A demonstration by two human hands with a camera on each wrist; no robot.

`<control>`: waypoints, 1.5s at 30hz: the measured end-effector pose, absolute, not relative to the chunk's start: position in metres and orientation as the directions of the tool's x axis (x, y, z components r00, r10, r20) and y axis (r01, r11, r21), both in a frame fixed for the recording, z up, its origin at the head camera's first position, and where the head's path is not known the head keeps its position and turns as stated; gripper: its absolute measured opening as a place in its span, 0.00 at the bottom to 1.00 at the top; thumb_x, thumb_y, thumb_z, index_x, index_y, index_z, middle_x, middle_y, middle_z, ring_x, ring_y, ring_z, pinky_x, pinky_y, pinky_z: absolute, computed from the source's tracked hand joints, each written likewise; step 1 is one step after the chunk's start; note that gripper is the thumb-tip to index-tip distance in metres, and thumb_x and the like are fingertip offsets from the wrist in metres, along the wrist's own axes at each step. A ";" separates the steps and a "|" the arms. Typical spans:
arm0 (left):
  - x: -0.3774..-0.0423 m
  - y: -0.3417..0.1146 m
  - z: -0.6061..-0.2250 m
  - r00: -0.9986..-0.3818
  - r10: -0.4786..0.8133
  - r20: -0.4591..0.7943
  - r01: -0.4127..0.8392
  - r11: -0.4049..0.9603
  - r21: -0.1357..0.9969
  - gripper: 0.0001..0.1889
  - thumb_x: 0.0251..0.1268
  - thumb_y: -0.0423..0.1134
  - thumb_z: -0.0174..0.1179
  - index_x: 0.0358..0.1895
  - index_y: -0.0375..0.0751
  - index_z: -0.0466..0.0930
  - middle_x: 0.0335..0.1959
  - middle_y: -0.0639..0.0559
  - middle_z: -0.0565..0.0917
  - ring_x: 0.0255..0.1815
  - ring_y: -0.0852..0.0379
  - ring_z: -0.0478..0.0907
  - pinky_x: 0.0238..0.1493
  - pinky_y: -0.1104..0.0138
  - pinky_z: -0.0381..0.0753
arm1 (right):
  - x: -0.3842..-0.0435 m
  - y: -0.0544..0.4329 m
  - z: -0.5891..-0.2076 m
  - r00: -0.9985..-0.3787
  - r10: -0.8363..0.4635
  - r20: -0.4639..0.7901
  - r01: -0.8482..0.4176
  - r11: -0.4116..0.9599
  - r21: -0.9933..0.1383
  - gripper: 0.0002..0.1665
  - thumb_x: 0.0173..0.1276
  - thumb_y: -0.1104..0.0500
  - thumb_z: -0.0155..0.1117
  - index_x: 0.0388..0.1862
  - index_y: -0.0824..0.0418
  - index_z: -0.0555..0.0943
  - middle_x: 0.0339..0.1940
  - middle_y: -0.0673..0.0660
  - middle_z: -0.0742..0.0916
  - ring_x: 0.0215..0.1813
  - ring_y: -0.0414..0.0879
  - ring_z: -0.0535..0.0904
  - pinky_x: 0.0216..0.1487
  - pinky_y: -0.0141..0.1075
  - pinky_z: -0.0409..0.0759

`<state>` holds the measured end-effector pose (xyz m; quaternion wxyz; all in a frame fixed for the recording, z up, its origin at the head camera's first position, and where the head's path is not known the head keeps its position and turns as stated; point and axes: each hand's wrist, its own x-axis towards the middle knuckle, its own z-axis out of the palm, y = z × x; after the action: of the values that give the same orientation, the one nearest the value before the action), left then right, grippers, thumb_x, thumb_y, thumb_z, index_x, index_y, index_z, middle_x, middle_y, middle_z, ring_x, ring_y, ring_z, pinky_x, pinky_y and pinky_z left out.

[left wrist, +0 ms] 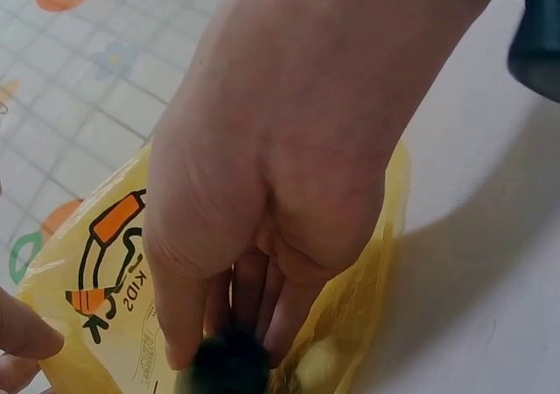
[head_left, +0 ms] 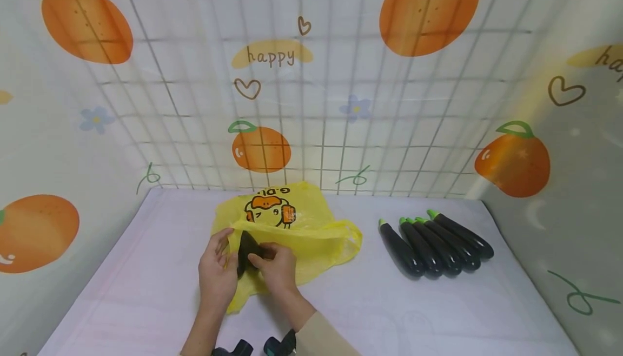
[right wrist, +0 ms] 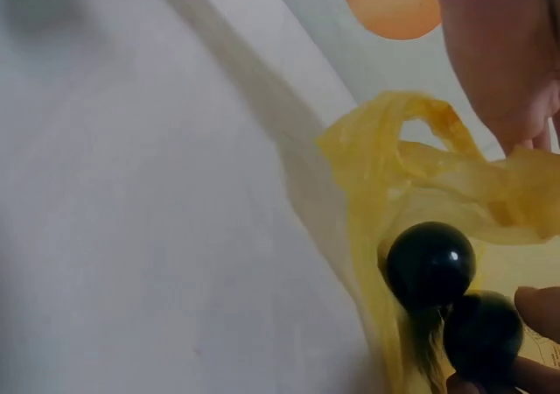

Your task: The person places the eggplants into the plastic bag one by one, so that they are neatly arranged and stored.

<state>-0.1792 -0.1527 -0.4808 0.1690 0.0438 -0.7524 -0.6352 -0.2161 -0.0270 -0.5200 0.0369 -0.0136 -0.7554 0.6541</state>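
Observation:
A yellow plastic bag (head_left: 311, 261) with a printed duck lies on the table, its mouth towards me. My left hand (head_left: 217, 277) holds the bag's edge at the left of the opening; its fingertips show at the edge of the left wrist view. My right hand (left wrist: 262, 166) pinches a dark, glossy eggplant (right wrist: 483, 337) at its round end, in the bag's mouth. Beside it, touching or nearly so, a second eggplant's rounded end (right wrist: 430, 265) shows inside the opening. The bag hides the rest of both eggplants.
Several black eggplants (head_left: 438, 250) with green stems lie side by side on the white table (head_left: 379, 312), to the right of the bag. Behind stands a wire grid under a fruit-printed sheet (head_left: 321, 107). Dark wrist devices (head_left: 281, 343) show near the bottom.

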 end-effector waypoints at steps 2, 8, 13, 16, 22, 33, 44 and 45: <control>-0.179 -0.153 -0.482 -0.937 -0.284 0.203 0.152 0.193 0.969 0.28 0.70 0.14 0.53 0.70 0.38 0.75 0.76 0.38 0.72 0.78 0.42 0.66 0.75 0.48 0.69 | -0.216 -0.027 -0.521 -0.997 0.067 0.033 -0.022 0.153 -0.988 0.21 0.61 0.64 0.80 0.51 0.74 0.87 0.43 0.63 0.91 0.45 0.53 0.89 0.44 0.41 0.90; -0.179 -0.152 -0.485 -0.933 -0.286 0.220 0.164 0.208 0.964 0.29 0.70 0.15 0.52 0.71 0.39 0.74 0.75 0.41 0.73 0.77 0.44 0.68 0.74 0.52 0.71 | -0.213 -0.025 -0.522 -0.999 0.042 0.022 -0.015 0.154 -0.988 0.22 0.63 0.64 0.79 0.53 0.75 0.86 0.47 0.65 0.91 0.51 0.56 0.89 0.50 0.43 0.90; -0.179 -0.152 -0.486 -0.934 -0.276 0.226 0.169 0.213 0.962 0.29 0.71 0.15 0.51 0.72 0.40 0.73 0.74 0.42 0.74 0.76 0.46 0.69 0.73 0.55 0.72 | -0.211 -0.023 -0.520 -0.999 0.040 0.025 -0.019 0.144 -0.989 0.22 0.63 0.65 0.79 0.54 0.75 0.85 0.49 0.66 0.90 0.54 0.57 0.88 0.53 0.44 0.89; -0.180 -0.151 -0.486 -0.934 -0.275 0.231 0.174 0.217 0.961 0.30 0.71 0.15 0.51 0.72 0.40 0.73 0.74 0.42 0.74 0.76 0.46 0.69 0.73 0.55 0.72 | -0.208 -0.019 -0.517 -0.999 0.042 0.034 -0.027 0.146 -0.989 0.22 0.63 0.65 0.79 0.54 0.75 0.86 0.50 0.66 0.90 0.55 0.57 0.88 0.53 0.43 0.89; -0.180 -0.150 -0.484 -0.931 -0.277 0.237 0.181 0.213 0.960 0.29 0.71 0.16 0.53 0.71 0.41 0.75 0.75 0.41 0.73 0.77 0.42 0.67 0.76 0.45 0.67 | -0.201 -0.008 -0.505 -0.999 0.036 0.027 -0.022 0.112 -0.993 0.23 0.65 0.64 0.78 0.57 0.73 0.85 0.54 0.67 0.89 0.57 0.57 0.87 0.55 0.41 0.88; -0.174 -0.146 -0.481 -0.939 -0.274 0.207 0.161 0.179 0.970 0.26 0.69 0.15 0.55 0.67 0.39 0.78 0.75 0.40 0.73 0.79 0.40 0.65 0.77 0.44 0.64 | -0.179 0.017 -0.481 -0.998 0.021 0.060 -0.059 0.066 -0.996 0.18 0.62 0.64 0.80 0.51 0.66 0.88 0.50 0.61 0.91 0.56 0.60 0.87 0.53 0.34 0.87; -0.177 -0.145 -0.482 -0.942 -0.271 0.197 0.151 0.180 0.972 0.27 0.71 0.17 0.54 0.70 0.39 0.75 0.77 0.40 0.70 0.80 0.41 0.63 0.78 0.45 0.64 | -0.176 0.060 -0.458 -0.992 0.088 0.091 -0.086 0.065 -0.994 0.18 0.65 0.63 0.78 0.53 0.65 0.88 0.52 0.59 0.91 0.58 0.60 0.86 0.55 0.33 0.86; -0.177 -0.145 -0.482 -0.943 -0.269 0.194 0.149 0.179 0.973 0.27 0.71 0.17 0.54 0.70 0.39 0.75 0.77 0.40 0.70 0.80 0.41 0.63 0.78 0.45 0.64 | -0.177 0.064 -0.456 -0.990 0.099 0.098 -0.091 0.068 -0.994 0.18 0.65 0.64 0.78 0.53 0.64 0.88 0.51 0.59 0.91 0.57 0.59 0.87 0.55 0.33 0.86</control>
<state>-0.1770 -0.1454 -0.4821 0.1636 0.0399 -0.7500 -0.6396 -0.1768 0.0636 -0.4562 0.0697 -0.0027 -0.7273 0.6828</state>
